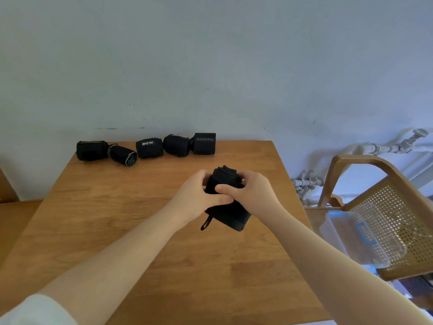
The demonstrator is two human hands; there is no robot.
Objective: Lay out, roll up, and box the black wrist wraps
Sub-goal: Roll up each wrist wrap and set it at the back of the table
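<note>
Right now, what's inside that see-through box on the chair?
The clear plastic box lies tilted on the cane chair. Through its wall only a blue patch shows, perhaps a label. No wrist wraps are visible inside; glare blurs the rest.

"BOKEERSI" on rolled wrap [204, 143], other labels unclear

head-worn view, looking forward and down, table [117, 219] close below

A pale blue-grey wall [210, 55] fills the upper frame above a wooden table [117, 207]. At right stands a cane-backed wooden chair [398, 207] before white pipes [386, 147].
</note>
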